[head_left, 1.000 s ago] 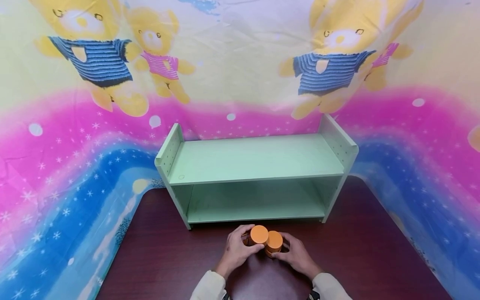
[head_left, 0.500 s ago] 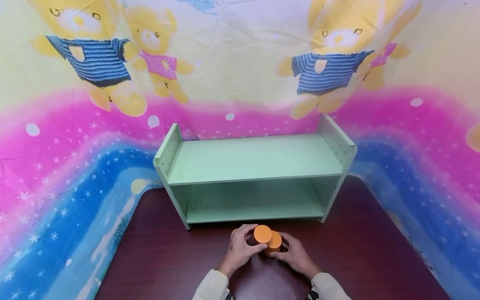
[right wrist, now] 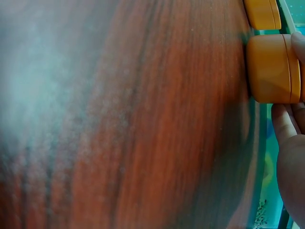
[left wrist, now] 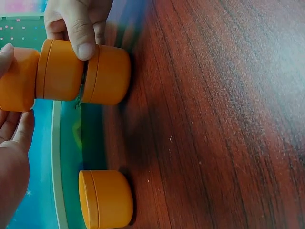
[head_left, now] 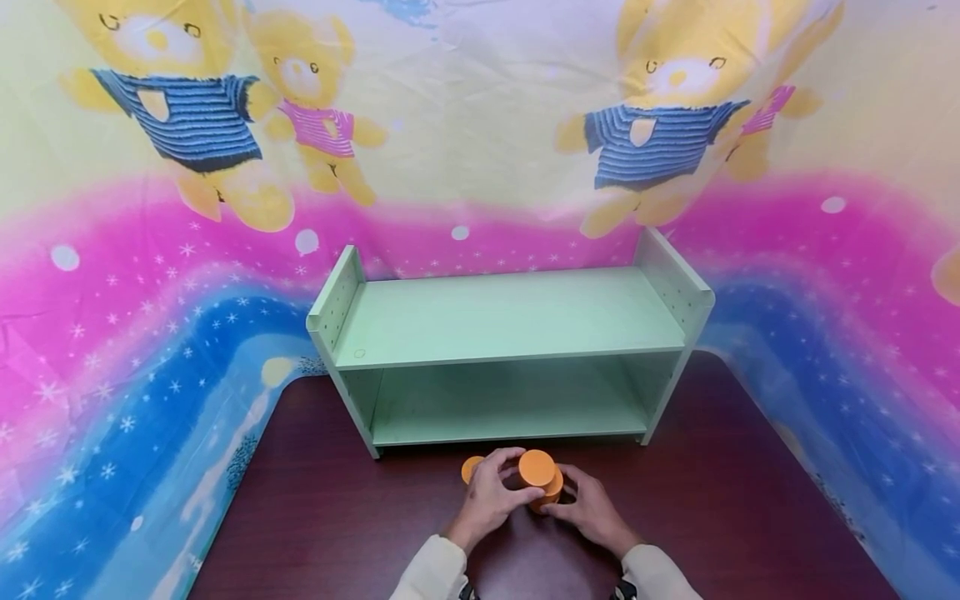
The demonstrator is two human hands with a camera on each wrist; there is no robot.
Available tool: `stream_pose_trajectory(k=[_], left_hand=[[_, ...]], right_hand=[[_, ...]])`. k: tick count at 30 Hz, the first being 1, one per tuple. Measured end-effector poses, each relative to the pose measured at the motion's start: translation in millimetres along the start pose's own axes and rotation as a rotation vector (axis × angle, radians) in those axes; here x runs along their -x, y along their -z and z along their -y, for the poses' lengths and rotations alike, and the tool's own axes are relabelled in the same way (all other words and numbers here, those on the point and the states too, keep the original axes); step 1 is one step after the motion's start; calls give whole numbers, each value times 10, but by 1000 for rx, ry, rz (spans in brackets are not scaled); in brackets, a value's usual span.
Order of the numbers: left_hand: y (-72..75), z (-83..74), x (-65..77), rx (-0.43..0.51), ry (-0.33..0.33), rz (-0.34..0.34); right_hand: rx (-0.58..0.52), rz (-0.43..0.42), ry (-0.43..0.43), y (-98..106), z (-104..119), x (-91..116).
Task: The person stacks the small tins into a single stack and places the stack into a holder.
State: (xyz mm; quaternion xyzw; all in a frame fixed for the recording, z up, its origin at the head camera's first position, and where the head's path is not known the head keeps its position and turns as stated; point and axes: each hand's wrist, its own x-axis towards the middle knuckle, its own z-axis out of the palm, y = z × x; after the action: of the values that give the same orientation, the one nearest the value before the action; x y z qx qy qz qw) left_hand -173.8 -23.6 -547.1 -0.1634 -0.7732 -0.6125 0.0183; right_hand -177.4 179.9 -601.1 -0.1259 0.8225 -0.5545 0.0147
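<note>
1. The top jar (head_left: pixel 537 468), gripped from the left by the left hand (head_left: pixel 491 492), has just shifted right and now sits largely over the middle jar (left wrist: pixel 62 71); a second ago it was further left, overlapping it less.
2. That seems to bring the column closer to being in line, though whether the top jar's weight rests there yet I cannot tell.
3. The right hand (head_left: pixel 596 504) has hardly moved: from the right it pinches the middle jar, one digit reaching the joint with the bottom jar (left wrist: pixel 108 76), which stands on the surface (head_left: pixel 337 517).
4. The left hand's shift has uncovered the loose jar (head_left: pixel 470 468), upright on the surface, left of the column and partly behind that hand.
5. Jars: four, all orange; three in the column, one apart.
6. Hands: two, near each other, both occupied.
7. Shelf (head_left: pixel 510 317): one, at the far side, with two boards.
</note>
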Motion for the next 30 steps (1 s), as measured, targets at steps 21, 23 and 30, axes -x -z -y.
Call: stream_pose_trajectory(k=[21, 23, 30], left_hand=[[-130, -35, -47, -17, 34, 22], [-137, -40, -44, -17, 30, 23], [-146, -38, -43, -25, 21, 33]], right_hand=[[2, -5, 12, -4, -1, 6], [9, -4, 10, -4, -2, 6], [3, -3, 23, 6, -11, 10]])
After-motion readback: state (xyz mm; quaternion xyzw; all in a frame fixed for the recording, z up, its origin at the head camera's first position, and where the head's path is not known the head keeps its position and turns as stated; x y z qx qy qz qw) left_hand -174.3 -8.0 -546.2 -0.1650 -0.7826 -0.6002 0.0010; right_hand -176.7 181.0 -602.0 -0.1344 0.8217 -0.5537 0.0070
